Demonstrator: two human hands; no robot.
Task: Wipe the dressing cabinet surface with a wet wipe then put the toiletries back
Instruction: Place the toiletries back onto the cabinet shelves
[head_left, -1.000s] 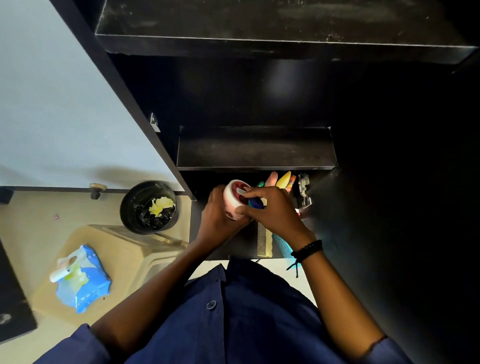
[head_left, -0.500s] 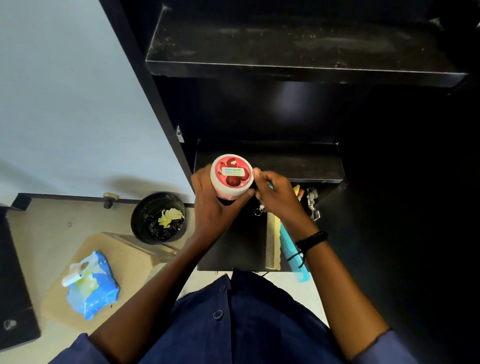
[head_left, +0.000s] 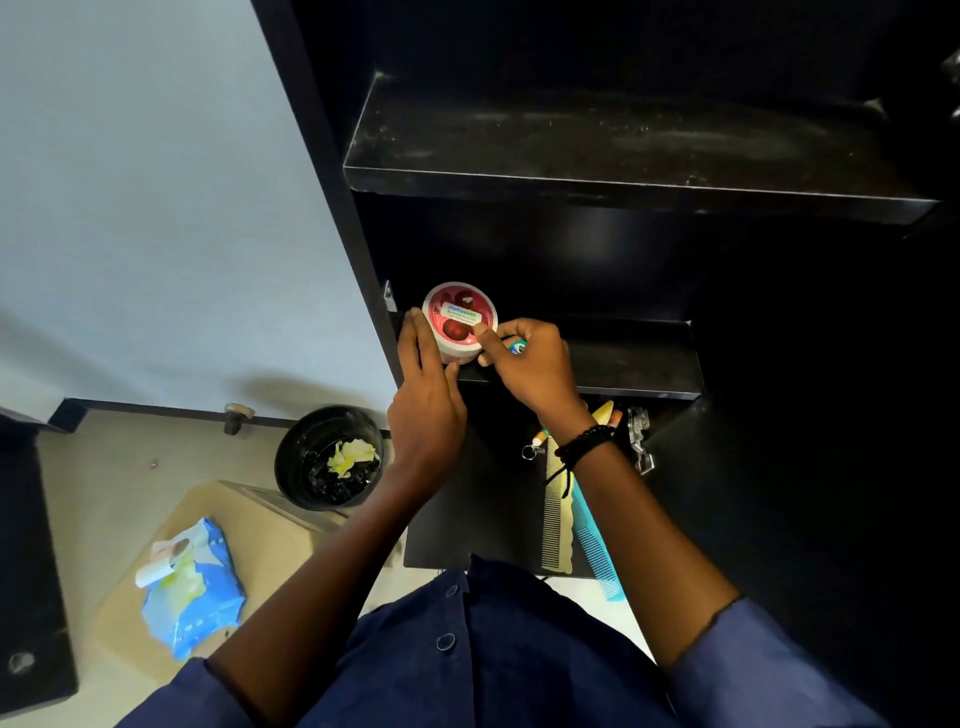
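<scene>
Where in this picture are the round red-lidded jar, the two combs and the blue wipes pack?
Jar (head_left: 459, 321), head view: middle of its red lid.
Cream comb (head_left: 555, 525), head view: mid-length of its spine.
Blue comb (head_left: 592, 545), head view: its teeth.
Wipes pack (head_left: 200, 597), head view: blue wrapper's middle.

Jar lid (head_left: 459, 318): white label strip at centre reads "mamaearth"; smaller lines beneath illegible. No other legible text.

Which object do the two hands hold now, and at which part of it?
Both hold the round jar: the left hand cups its left side wall, the right hand touches its right edge by the lid. The right hand also holds a small coloured item.
</scene>
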